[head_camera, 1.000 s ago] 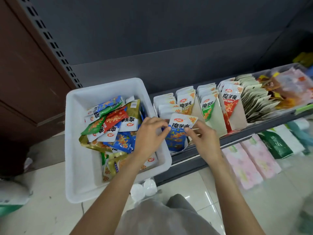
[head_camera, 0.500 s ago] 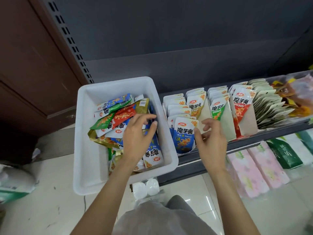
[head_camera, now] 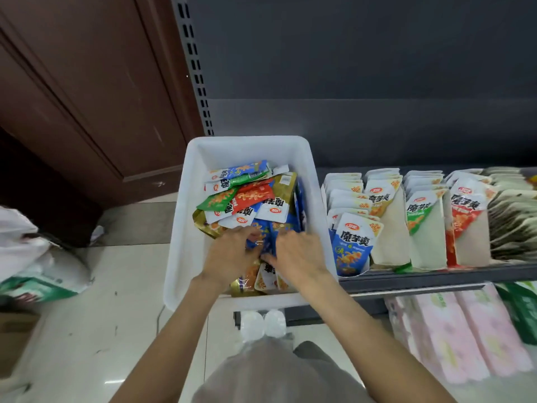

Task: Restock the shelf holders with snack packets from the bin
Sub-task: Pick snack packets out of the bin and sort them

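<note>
Bin (head_camera: 180, 228) on the shelf's (head_camera: 436, 276) left end, snack packets (head_camera: 247, 199) heaped inside. Both hands down in that heap, left hand (head_camera: 229, 257) just beside right hand (head_camera: 299, 254), meeting over the packets nearest the front wall. Right of the bin, shelf holders (head_camera: 389, 245) in a row, packets standing upright in each. Below the shelf, wrapped packs (head_camera: 453, 338) side by side.
</note>
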The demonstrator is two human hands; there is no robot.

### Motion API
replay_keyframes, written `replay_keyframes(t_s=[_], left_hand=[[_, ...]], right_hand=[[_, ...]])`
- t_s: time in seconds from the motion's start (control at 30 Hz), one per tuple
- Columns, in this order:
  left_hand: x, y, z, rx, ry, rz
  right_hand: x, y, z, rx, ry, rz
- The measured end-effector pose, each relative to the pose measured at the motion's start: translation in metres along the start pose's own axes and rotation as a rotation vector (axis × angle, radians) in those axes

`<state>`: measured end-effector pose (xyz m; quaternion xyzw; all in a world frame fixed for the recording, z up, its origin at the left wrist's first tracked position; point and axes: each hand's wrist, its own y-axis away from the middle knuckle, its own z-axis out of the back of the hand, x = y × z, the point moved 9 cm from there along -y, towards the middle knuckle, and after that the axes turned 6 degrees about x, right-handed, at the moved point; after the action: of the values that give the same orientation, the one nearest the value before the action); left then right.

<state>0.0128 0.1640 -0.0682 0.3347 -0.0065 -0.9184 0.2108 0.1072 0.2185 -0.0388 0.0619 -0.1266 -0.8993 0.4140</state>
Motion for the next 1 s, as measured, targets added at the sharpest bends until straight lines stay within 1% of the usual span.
replay_keyframes(t_s=[0.07, 0.13, 0.17, 0.23, 0.27, 0.3, 0.37, 0.43, 0.5, 0.6, 0.67, 0.73, 0.77, 0.83, 0.87, 0.9, 0.93, 0.97, 1.0], left_hand=[[0.002, -0.001, 0.001, -0.003, 0.008, 0.042], [0.0, 0.002, 0.005, 0.012, 0.086, 0.046], [-0.002, 0.005, 0.005, 0.047, 0.181, 0.039], [-0.012, 0.014, 0.001, 0.169, 0.438, 0.023], [-0.018, 0.018, -0.001, 0.215, 0.514, 0.017], [-0.022, 0.022, -0.005, 0.246, 0.522, 0.015], [-0.023, 0.025, -0.016, 0.281, 0.433, 0.017], [-0.021, 0.024, -0.027, 0.28, 0.313, 0.027], [-0.018, 0.024, -0.031, 0.262, 0.269, 0.051], [-0.017, 0.025, -0.028, 0.247, 0.287, 0.064], [-0.018, 0.026, -0.027, 0.256, 0.277, 0.053], [-0.019, 0.027, -0.028, 0.282, 0.294, 0.034], [-0.021, 0.029, -0.027, 0.276, 0.344, 0.03], [-0.024, 0.034, -0.011, 0.187, 0.526, 0.033], [-0.027, 0.037, 0.002, 0.121, 0.628, 0.008], [-0.03, 0.041, 0.015, 0.064, 0.701, -0.038], [-0.034, 0.045, 0.029, 0.017, 0.72, -0.095], [-0.036, 0.048, 0.04, -0.039, 0.678, -0.145], [-0.038, 0.049, 0.051, -0.114, 0.605, -0.175]], right_hand=[[0.004, -0.001, -0.009, 0.042, 0.035, 0.009], [-0.001, -0.001, -0.009, 0.057, -0.099, 0.018], [-0.006, 0.0, -0.005, 0.054, -0.196, 0.023], [-0.017, 0.002, 0.005, 0.061, -0.379, 0.02], [-0.023, 0.003, 0.008, 0.06, -0.425, 0.009], [-0.028, 0.005, 0.011, 0.054, -0.438, -0.007], [-0.028, 0.007, 0.011, 0.038, -0.361, -0.022], [-0.02, 0.009, 0.005, 0.035, -0.234, -0.017], [-0.015, 0.009, 0.0, 0.022, -0.18, -0.027], [-0.019, 0.007, -0.001, -0.029, -0.204, -0.071], [-0.024, 0.005, 0.0, -0.064, -0.314, -0.077], [-0.031, 0.003, 0.002, -0.068, -0.542, -0.063], [-0.035, 0.002, 0.005, -0.075, -0.691, -0.058], [-0.044, 0.003, 0.016, -0.097, -1.006, -0.07], [-0.049, 0.003, 0.019, -0.092, -1.258, -0.083], [-0.051, 0.005, 0.019, -0.059, -1.598, -0.11], [-0.048, 0.007, 0.017, -0.002, -1.953, -0.16], [-0.044, 0.01, 0.015, 0.049, -2.235, -0.218], [-0.04, 0.013, 0.013, 0.087, -2.423, -0.27]])
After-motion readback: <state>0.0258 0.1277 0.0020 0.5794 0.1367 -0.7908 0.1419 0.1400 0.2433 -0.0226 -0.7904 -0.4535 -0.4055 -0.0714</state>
